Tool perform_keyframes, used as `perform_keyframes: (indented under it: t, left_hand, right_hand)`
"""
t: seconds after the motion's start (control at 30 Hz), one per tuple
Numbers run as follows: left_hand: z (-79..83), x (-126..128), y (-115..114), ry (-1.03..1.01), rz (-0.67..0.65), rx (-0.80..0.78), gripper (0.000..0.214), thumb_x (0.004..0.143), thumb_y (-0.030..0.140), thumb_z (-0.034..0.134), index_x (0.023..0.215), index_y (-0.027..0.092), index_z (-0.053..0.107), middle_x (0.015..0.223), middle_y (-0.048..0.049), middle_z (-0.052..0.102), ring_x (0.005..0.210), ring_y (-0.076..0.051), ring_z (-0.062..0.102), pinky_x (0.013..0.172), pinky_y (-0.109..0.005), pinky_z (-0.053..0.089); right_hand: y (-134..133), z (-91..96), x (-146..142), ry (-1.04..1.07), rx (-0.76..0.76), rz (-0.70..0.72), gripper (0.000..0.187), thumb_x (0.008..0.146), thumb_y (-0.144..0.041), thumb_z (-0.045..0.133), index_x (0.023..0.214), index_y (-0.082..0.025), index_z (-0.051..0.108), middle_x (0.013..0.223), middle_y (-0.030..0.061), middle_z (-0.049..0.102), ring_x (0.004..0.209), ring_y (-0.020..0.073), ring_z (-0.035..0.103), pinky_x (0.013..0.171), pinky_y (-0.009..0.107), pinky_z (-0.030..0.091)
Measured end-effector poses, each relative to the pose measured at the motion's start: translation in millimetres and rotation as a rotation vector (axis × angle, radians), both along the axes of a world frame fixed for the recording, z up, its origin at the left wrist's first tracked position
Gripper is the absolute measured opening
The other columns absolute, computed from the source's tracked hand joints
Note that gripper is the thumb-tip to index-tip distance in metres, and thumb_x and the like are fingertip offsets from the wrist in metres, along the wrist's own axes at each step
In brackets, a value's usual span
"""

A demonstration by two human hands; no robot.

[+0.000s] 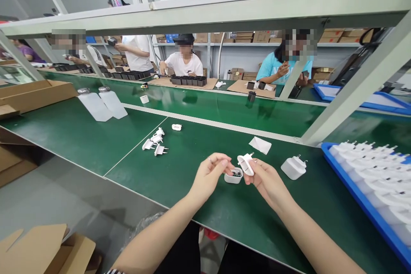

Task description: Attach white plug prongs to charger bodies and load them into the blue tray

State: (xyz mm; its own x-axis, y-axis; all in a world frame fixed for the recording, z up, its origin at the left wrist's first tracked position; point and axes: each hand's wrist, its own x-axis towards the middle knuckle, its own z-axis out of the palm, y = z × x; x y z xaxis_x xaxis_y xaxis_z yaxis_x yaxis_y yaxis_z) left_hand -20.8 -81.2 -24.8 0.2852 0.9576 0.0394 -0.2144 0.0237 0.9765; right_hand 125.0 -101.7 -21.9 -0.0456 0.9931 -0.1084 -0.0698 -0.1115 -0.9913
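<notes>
My right hand [265, 178] pinches a white plug cover [245, 165] with metal pins, its hollow side tilted toward me. Just left of it is an open white charger housing [233, 178] with dark electronic parts inside. My left hand [212, 173] has its fingers curled together at the housing's left rim, tips by the opening; whatever they pinch is hidden. A closed white charger [293, 167] lies to the right, pins up. Several loose plug covers [156, 140] and a small white piece [176, 127] lie to the left.
At the right, a blue tray [356, 195] carries rows of white chargers. A white paper piece [260, 145] lies beyond my hands. Two translucent bottles [96, 105] and a cardboard box [41, 96] stand at the left. A slanted metal post [353, 85] rises at right; co-workers sit across.
</notes>
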Motion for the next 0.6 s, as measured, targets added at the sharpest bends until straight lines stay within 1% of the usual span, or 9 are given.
perform_keyframes:
  t: [0.07,0.1,0.13,0.2,0.27,0.33,0.4,0.5,0.6]
  left_hand:
    - [-2.8,-6.6,5.8,0.167,0.059,0.065,0.022,0.069,0.036,0.047,0.076,0.015,0.053,0.068,-0.0016,0.057,0.061,-0.010,0.052,0.063,-0.024,0.041]
    - [-5.2,-9.4,8.8,0.272,0.051,0.079,0.023,0.067,0.035,0.048,0.078,0.016,0.053,0.074,-0.0023,0.057,0.065,-0.011,0.052,0.063,-0.024,0.040]
    - [-8.1,-11.5,11.6,0.386,0.020,0.087,0.026,0.064,0.034,0.051,0.083,0.016,0.053,0.081,-0.0032,0.057,0.068,-0.012,0.052,0.062,-0.023,0.040]
    - [-14.3,-13.3,15.6,0.605,-0.075,0.111,0.042,0.056,0.034,0.059,0.094,0.018,0.050,0.095,-0.0041,0.054,0.070,-0.013,0.052,0.061,-0.023,0.040]
    - [-19.6,-12.1,17.4,0.758,-0.150,0.152,0.053,0.051,0.034,0.062,0.100,0.019,0.048,0.102,-0.0037,0.052,0.067,-0.012,0.051,0.061,-0.024,0.041]
    - [-23.0,-9.1,17.6,0.823,-0.180,0.191,0.053,0.051,0.033,0.061,0.101,0.020,0.048,0.101,-0.0024,0.053,0.064,-0.012,0.051,0.061,-0.024,0.041]
    - [-24.6,-5.6,17.1,0.840,-0.185,0.205,0.050,0.053,0.032,0.059,0.100,0.021,0.049,0.096,-0.0010,0.055,0.062,-0.011,0.052,0.060,-0.023,0.040]
    - [-26.1,-1.5,16.6,0.838,-0.178,0.217,0.042,0.057,0.032,0.056,0.097,0.020,0.051,0.084,0.0001,0.058,0.057,-0.010,0.052,0.058,-0.022,0.040]
    - [-28.7,-0.2,16.3,0.833,-0.165,0.260,0.032,0.059,0.029,0.054,0.090,0.021,0.055,0.083,0.0006,0.058,0.055,-0.009,0.051,0.057,-0.022,0.040]
  right_hand:
    - [3.3,-2.4,1.4,0.030,-0.052,0.015,0.027,0.072,-0.042,0.041,0.061,-0.017,0.045,0.047,-0.0025,0.044,0.043,0.0095,0.043,0.045,0.025,0.040]
    - [4.6,-4.2,2.6,-0.032,-0.019,-0.009,0.025,0.071,-0.041,0.043,0.062,-0.017,0.046,0.050,-0.0015,0.046,0.046,0.0101,0.045,0.047,0.025,0.040]
    - [5.7,-6.1,4.0,-0.138,0.047,-0.042,0.022,0.069,-0.039,0.045,0.064,-0.017,0.047,0.057,0.0000,0.049,0.050,0.0112,0.047,0.049,0.026,0.041]
    - [6.9,-9.3,6.7,-0.420,0.220,-0.094,0.015,0.066,-0.033,0.050,0.069,-0.018,0.052,0.073,0.0024,0.053,0.061,0.0132,0.050,0.057,0.027,0.042]
    - [7.2,-11.2,8.2,-0.663,0.344,-0.076,0.011,0.067,-0.029,0.050,0.073,-0.020,0.054,0.084,0.0024,0.053,0.066,0.0134,0.051,0.061,0.027,0.042]
    - [7.0,-11.9,7.9,-0.795,0.377,-0.003,0.011,0.070,-0.026,0.046,0.075,-0.022,0.054,0.085,0.0015,0.053,0.067,0.0133,0.052,0.063,0.027,0.042]
    - [7.0,-12.4,6.3,-0.857,0.381,0.043,0.011,0.071,-0.026,0.044,0.075,-0.023,0.054,0.084,0.0006,0.055,0.071,0.0142,0.053,0.065,0.027,0.043]
    - [7.6,-14.6,3.9,-0.897,0.387,0.066,0.012,0.072,-0.027,0.043,0.075,-0.024,0.054,0.083,-0.0002,0.056,0.075,0.0150,0.054,0.066,0.027,0.043]
    - [8.4,-18.5,4.1,-0.900,0.377,0.091,0.013,0.071,-0.028,0.043,0.076,-0.024,0.055,0.084,-0.0003,0.057,0.075,0.0150,0.055,0.065,0.027,0.044]
